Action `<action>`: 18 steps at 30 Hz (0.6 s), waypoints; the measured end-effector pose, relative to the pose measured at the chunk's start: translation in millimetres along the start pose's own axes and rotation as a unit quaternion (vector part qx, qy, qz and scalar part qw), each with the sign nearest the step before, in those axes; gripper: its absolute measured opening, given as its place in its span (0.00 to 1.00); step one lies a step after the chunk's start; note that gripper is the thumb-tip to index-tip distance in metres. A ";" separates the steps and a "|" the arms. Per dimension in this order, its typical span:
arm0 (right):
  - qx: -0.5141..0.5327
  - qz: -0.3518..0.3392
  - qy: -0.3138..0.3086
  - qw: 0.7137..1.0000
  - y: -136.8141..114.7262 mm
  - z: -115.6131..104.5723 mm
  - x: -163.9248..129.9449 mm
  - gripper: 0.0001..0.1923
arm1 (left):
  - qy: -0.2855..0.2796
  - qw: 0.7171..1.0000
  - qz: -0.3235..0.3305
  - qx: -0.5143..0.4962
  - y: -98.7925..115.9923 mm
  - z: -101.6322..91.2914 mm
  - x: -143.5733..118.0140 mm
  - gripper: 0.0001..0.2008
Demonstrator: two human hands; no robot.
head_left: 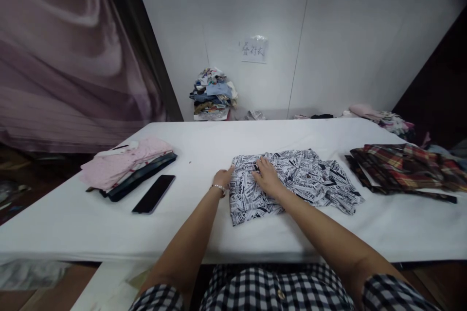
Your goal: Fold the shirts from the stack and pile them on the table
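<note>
A shirt [251,189] with black-and-white newspaper print lies on the white table in front of me. Its left part is folded into a flat, straight-edged shape, while the right part [314,180] is loose and wrinkled. At the left edge of the fabric, my left hand [222,180], with a bracelet on its wrist, is closed on the border; some of its fingers are hidden. My right hand [269,178] rests palm down on top of the shirt, fingers stretched out and slightly apart.
Folded pink and dark clothes [131,165] lie at the left, beside a black phone [154,194]. Plaid clothes [404,167] are on the right. Behind the white table [204,138] stand a clothes pile [215,95] and a wall with a paper sign [254,50].
</note>
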State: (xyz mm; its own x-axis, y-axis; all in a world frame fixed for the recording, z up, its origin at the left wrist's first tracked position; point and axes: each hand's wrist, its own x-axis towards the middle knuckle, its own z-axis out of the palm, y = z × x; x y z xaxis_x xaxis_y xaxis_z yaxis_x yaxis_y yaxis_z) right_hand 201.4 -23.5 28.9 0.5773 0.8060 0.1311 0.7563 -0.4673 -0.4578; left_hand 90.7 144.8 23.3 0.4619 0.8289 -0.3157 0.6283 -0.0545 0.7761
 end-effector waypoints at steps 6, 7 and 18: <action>-0.076 0.021 -0.091 0.993 12.8 17.2 3.4 0.33 | -0.072 0.997 0.026 -0.010 -6.6 0.9 -15.2 0.11; -0.078 0.022 -0.097 0.992 15.2 20.6 3.3 0.33 | -0.066 0.997 0.039 -0.011 -5.2 2.6 -17.8 0.10; 0.267 0.054 0.051 0.961 21.9 -5.3 -8.5 0.28 | -0.012 0.991 0.135 -0.016 33.8 13.6 -30.8 0.15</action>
State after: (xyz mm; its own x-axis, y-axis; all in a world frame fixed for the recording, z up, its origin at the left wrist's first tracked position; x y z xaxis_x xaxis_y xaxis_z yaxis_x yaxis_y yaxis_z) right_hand 214.7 -42.5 22.4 0.6911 0.7109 0.1305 0.4404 -0.2710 -0.8560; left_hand 106.3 109.9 51.9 0.6254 0.7731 -0.1060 0.4598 -0.2553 0.8505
